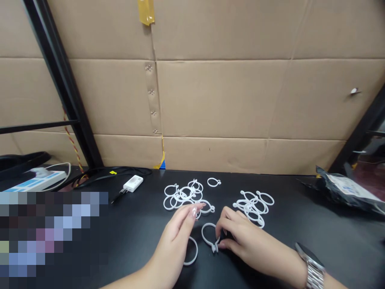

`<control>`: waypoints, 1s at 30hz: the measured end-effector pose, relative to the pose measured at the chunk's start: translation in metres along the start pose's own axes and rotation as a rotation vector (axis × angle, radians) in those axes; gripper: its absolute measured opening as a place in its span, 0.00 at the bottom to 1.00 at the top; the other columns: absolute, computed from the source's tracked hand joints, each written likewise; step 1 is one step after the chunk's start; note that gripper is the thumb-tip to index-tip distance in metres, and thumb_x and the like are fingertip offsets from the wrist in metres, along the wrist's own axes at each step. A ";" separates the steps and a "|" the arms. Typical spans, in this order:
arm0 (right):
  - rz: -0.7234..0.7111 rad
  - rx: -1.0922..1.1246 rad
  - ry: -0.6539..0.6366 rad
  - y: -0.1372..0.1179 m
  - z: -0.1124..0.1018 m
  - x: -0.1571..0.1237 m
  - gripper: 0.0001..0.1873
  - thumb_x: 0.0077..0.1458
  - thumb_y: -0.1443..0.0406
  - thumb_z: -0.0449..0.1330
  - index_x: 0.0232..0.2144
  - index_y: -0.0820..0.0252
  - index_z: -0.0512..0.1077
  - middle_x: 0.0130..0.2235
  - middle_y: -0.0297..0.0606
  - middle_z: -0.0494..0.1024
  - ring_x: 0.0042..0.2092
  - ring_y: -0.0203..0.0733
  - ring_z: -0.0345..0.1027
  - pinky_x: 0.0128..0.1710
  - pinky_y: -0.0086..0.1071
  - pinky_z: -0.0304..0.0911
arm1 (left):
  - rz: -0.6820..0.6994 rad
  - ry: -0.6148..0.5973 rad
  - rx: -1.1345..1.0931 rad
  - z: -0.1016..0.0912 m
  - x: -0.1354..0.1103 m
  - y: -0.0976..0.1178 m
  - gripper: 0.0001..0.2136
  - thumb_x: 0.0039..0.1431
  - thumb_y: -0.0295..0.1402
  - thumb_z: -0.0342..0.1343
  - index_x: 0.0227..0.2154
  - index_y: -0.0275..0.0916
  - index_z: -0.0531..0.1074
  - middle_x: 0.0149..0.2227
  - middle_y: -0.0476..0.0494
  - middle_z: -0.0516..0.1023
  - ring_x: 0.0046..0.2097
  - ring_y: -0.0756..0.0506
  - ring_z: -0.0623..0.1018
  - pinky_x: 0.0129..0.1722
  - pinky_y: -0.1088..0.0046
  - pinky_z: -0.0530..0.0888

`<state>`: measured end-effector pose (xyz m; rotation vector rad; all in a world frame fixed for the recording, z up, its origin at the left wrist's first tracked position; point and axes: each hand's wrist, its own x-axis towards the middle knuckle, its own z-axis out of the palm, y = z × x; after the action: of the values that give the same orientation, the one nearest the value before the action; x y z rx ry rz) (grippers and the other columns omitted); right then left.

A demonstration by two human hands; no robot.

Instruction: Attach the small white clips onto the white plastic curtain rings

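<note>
My right hand (240, 237) rests on the black table (300, 224) and pinches a white plastic ring (209, 237) at its clasp. My left hand (177, 233) hovers just left of it with fingers stretched out, and another white ring (192, 253) lies partly under its palm. A pile of white rings (183, 194) sits beyond the left hand. A second pile of rings (254, 204) lies beyond the right hand. A single ring (213, 182) lies apart at the back.
A cardboard wall (216, 100) closes the back of the table. A white adapter with a black cable (132, 183) and a power strip (36, 179) lie at the left. A black plastic bag (349, 188) lies at the right. A black frame post (63, 80) leans at the left.
</note>
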<state>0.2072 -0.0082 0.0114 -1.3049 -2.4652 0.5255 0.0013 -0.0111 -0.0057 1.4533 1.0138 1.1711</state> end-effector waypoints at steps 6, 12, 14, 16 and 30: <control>-0.021 0.026 0.002 -0.004 0.004 0.000 0.03 0.58 0.65 0.58 0.31 0.56 0.68 0.37 0.33 0.67 0.39 0.41 0.61 0.40 0.34 0.61 | 0.003 -0.002 0.001 0.000 -0.001 0.001 0.15 0.65 0.41 0.46 0.46 0.43 0.73 0.54 0.45 0.73 0.55 0.43 0.71 0.58 0.62 0.62; 0.022 0.272 0.082 -0.004 0.004 0.003 0.05 0.59 0.64 0.56 0.30 0.56 0.67 0.36 0.32 0.65 0.36 0.37 0.62 0.37 0.31 0.60 | 0.022 -0.021 0.016 0.000 -0.001 -0.001 0.15 0.64 0.40 0.48 0.48 0.45 0.72 0.56 0.46 0.71 0.58 0.43 0.68 0.60 0.60 0.60; 0.068 0.411 0.111 -0.004 0.003 0.006 0.07 0.59 0.62 0.57 0.29 0.57 0.68 0.34 0.31 0.65 0.34 0.36 0.61 0.36 0.31 0.60 | 0.027 -0.045 0.021 0.000 -0.002 -0.003 0.16 0.62 0.41 0.50 0.51 0.46 0.71 0.57 0.47 0.70 0.60 0.43 0.66 0.62 0.60 0.58; 0.084 0.567 0.128 -0.005 0.002 0.007 0.10 0.58 0.59 0.58 0.27 0.57 0.68 0.32 0.31 0.66 0.33 0.36 0.61 0.35 0.30 0.59 | 0.015 -0.078 0.031 0.000 -0.002 -0.005 0.18 0.61 0.42 0.52 0.52 0.47 0.70 0.58 0.48 0.68 0.61 0.43 0.64 0.62 0.60 0.56; 0.176 1.040 0.137 -0.021 0.015 0.008 0.12 0.55 0.59 0.60 0.24 0.59 0.67 0.24 0.27 0.64 0.27 0.33 0.55 0.29 0.27 0.52 | 0.044 -0.125 0.096 0.003 -0.003 0.001 0.12 0.59 0.40 0.55 0.44 0.47 0.77 0.49 0.49 0.78 0.51 0.41 0.76 0.54 0.66 0.68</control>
<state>0.1812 -0.0157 0.0084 -1.0155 -1.5238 1.4350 0.0031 -0.0150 -0.0052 1.6114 0.9664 1.0609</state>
